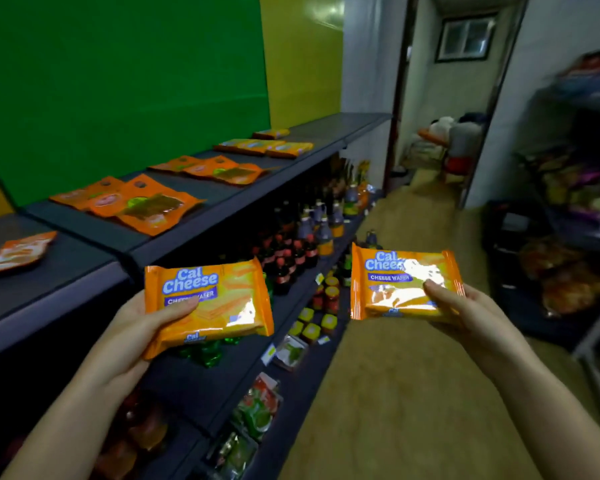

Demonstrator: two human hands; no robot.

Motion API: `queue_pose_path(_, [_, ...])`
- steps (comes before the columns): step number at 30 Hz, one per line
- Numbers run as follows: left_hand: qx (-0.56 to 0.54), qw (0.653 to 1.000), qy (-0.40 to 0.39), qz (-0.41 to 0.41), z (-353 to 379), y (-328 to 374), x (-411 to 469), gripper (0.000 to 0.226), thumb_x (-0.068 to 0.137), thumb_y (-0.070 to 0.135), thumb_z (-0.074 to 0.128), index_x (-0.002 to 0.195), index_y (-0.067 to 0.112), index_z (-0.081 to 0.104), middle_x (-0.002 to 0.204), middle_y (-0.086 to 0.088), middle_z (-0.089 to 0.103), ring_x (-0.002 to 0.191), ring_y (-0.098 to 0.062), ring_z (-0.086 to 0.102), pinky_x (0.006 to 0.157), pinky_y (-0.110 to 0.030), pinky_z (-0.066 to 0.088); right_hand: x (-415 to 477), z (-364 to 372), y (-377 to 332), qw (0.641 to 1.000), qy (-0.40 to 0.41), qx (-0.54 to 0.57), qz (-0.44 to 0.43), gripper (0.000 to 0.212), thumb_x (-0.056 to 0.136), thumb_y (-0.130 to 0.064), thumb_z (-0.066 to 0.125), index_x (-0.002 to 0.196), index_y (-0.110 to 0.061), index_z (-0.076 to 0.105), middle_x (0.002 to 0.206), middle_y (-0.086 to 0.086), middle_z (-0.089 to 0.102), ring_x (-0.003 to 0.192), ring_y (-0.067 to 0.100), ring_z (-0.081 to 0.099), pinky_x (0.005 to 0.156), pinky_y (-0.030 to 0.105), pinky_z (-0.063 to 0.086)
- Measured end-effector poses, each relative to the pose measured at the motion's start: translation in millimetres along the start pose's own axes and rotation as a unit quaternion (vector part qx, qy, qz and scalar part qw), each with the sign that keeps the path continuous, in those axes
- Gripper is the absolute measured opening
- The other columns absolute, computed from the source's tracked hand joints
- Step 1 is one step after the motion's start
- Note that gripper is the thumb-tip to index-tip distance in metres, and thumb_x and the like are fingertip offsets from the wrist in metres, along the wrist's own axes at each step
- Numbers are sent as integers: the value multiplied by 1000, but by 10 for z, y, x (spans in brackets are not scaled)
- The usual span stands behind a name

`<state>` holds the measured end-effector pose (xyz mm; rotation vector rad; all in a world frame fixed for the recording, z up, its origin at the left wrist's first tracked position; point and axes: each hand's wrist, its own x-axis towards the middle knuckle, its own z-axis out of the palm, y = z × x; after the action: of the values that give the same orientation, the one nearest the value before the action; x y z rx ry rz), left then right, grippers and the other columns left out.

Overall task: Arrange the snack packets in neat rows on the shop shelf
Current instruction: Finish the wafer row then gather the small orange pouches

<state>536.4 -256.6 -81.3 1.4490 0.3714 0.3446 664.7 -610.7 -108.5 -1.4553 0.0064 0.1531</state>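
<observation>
My left hand (pixel 142 327) grips an orange Cal Cheese wafer packet (pixel 219 299) by its lower left corner, thumb across the front. My right hand (pixel 465 306) holds a second Cal Cheese packet (pixel 392 285) by its right side. Both packets hang in the air in front of the dark top shelf (pixel 94 244). On that shelf lie groups of orange snack packets: one overlapping group (pixel 132 202), another farther along (pixel 215 169), a row of flat yellow-orange packets (pixel 267 147), and a lone orange packet (pixel 18 252) at the near left.
Lower shelves on the left hold bottles (pixel 302 237), jars (pixel 329 292) and bagged goods (pixel 257 407). A narrow floor aisle (pixel 395 393) runs ahead to a doorway (pixel 447 133). Another rack (pixel 575 237) with goods stands on the right.
</observation>
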Motion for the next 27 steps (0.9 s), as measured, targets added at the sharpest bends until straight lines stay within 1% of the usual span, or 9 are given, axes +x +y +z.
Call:
queue_pose_path(3, [-2,1000,-6,-15,450,-165,265,24,75,6,65,97,15,64,74,2,75,59,-8,69,50,-17,54,224,-367,38,999,40,13,8,27,81,-27,65,104,-14,63,83,-3,71,68,4,67,61,23,48])
queue_pose_path(7, [-2,999,-30,-25,952,-350,666,19,76,8,66,93,17,66,76,2,75,58,-6,68,46,-13,49,539,-770,149,996,85,32,14,31,82,-25,65,110,-13,62,83,-3,71,70,7,68,61,24,49])
queue_pose_path(9, [-4,999,-38,-38,1183,-476,903,22,74,11,68,95,17,66,79,2,76,61,-7,69,50,-14,53,702,-942,244,994,102,37,16,29,82,-25,65,108,-13,63,79,-5,72,65,3,68,60,23,49])
queue_pose_path(11, [-4,997,-48,-56,1423,-610,1170,26,71,13,70,97,17,65,80,1,76,63,-9,70,54,-17,56,902,-1084,331,993,113,39,24,30,81,-25,65,108,-12,63,82,-2,72,67,5,68,60,24,48])
queue_pose_path(17, [-11,996,-61,-63,2221,-704,2171,23,74,12,70,94,19,64,73,3,75,58,-8,69,48,-17,53,1889,-1398,269,990,134,35,31,34,81,-25,65,112,-9,62,89,3,71,75,11,67,63,26,49])
queue_pose_path(20, [-8,997,-64,-47,2618,-602,2688,27,69,15,72,95,18,64,74,2,75,63,-12,69,59,-24,54,2490,-1509,74,989,142,38,18,38,82,-25,65,115,-7,60,92,4,70,80,14,65,66,28,49])
queue_pose_path(23, [-10,997,-65,-38,2976,-522,3146,20,74,16,71,93,21,65,75,3,75,64,-13,68,60,-22,52,3049,-1617,-114,989,142,42,3,40,81,-27,65,115,-8,60,94,4,70,81,14,66,66,27,49])
queue_pose_path(26, [-9,997,-59,-41,3309,-504,3509,19,74,17,72,92,16,68,84,-6,74,78,-24,66,79,-40,49,3558,-1730,-231,990,135,42,1,41,80,-28,66,116,-8,59,96,5,70,83,15,66,66,28,50])
queue_pose_path(27, [-8,998,-55,-42,3411,-518,3616,19,73,17,72,91,15,68,81,-5,74,76,-21,66,76,-38,49,3724,-1763,-247,991,131,39,2,41,81,-28,66,115,-8,59,95,5,70,82,14,66,64,27,50])
